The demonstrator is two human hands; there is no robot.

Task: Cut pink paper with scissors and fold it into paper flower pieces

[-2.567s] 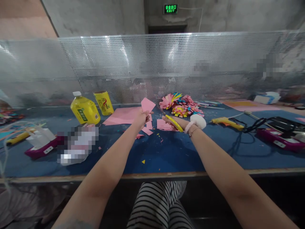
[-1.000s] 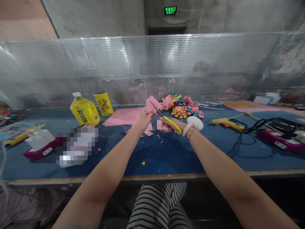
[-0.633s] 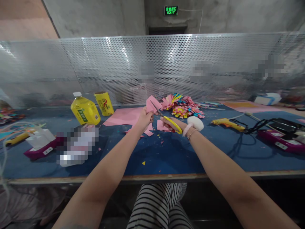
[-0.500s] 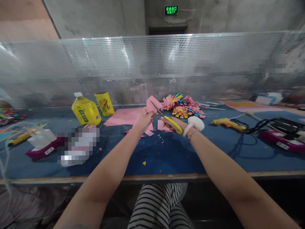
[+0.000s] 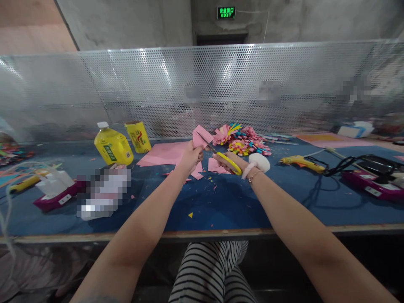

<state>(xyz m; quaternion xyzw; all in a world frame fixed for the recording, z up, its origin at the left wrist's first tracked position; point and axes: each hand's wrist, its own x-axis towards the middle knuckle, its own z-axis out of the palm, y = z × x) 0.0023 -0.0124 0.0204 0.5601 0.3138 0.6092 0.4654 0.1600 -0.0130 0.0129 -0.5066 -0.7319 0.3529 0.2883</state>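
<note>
My left hand (image 5: 193, 158) pinches a folded-looking piece of pink paper (image 5: 200, 135) above the table. Yellow-handled scissors (image 5: 232, 165) are in my right hand (image 5: 227, 160), fingers wrapped round the handles. Their blades lie across the pink piece, slightly parted. Beneath and left of my hands lies a larger pink sheet (image 5: 162, 152). A smaller pink paper piece (image 5: 216, 166) rests below the scissors, with cut scraps (image 5: 196, 173) close by. Just behind my right hand is a pile of fringed paper flowers (image 5: 243, 141) in pink, yellow and blue.
A yellow bottle (image 5: 112, 145) and a yellow canister (image 5: 138, 136) stand at the left. Purple power strips (image 5: 58, 201) lie on both sides, with cables. A yellow glue gun (image 5: 302, 163) lies at right. Behind rises a perforated metal panel (image 5: 126, 80).
The scissor handles look slightly closer together and the blades sit a little differently on the pink paper. Both hands stay nearly in place; the view shifts slightly.
</note>
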